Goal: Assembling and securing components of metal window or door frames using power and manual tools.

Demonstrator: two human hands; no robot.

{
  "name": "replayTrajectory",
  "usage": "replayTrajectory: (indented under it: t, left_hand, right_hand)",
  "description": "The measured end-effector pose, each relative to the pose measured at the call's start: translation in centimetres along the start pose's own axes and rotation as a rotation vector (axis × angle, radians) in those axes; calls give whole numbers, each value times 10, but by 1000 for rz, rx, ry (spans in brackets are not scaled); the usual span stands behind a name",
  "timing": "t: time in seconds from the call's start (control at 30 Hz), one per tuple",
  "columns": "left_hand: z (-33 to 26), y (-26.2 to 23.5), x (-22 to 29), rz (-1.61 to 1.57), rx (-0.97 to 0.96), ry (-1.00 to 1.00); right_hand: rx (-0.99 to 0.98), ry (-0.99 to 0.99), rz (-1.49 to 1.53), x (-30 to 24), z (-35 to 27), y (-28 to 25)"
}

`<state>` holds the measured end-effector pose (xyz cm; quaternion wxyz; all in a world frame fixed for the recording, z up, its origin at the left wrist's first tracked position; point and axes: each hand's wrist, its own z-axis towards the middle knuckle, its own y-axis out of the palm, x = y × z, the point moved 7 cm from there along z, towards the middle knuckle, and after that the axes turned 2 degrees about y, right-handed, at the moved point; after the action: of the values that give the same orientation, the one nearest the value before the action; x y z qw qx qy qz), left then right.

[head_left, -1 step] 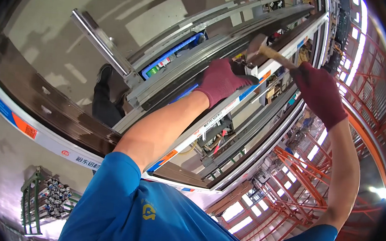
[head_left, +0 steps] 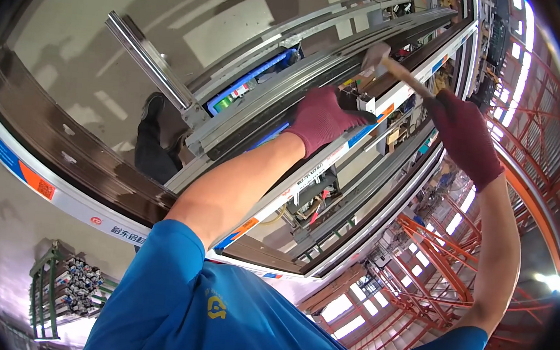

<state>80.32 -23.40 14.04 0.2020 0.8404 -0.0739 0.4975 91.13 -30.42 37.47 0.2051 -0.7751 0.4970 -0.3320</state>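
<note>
My right hand (head_left: pixel 461 133), in a dark red glove with black fingers, is raised and closed around the wooden handle of a hammer (head_left: pixel 406 78). The hammer's blocky head hangs over a brown metal profile, beyond my left hand (head_left: pixel 327 118). That hand, gloved alike, grips the long profile (head_left: pixel 328 160), whose side carries white, blue and orange protective film. Between its thumb and forefinger a small pale metal piece (head_left: pixel 367 104) sticks up. The other fingers are partly hidden behind the profile.
Long grey metal rails (head_left: pixel 258 117) run beyond the profile, with a blue tray (head_left: pixel 251 80) of small items among them. A shiny metal bar (head_left: pixel 147 59) juts out at left. Bundled profiles sit on a green rack (head_left: pixel 47 291) at lower left.
The hammer head has risen slightly away from the profile, its handle tilting up with it. My left hand stays in place.
</note>
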Motion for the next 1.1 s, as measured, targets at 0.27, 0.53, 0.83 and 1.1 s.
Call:
replayTrajectory:
  t: [0.27,0.53,0.83,1.1]
  left_hand:
    - [3,2,-11,-57,67,-39]
    - [-3,-6,-8,-98,78,-10]
    - [1,-2,-9,-35,82,-2]
    - [6,10,-11,-178,70,80]
  right_hand:
    - [14,-197,121,-28,17,1]
    - [213,-6,-16,-63,34,-28]
    - [292,-331,-128,-73,38,-32]
    - [402,-648,-510,-58,14,-21]
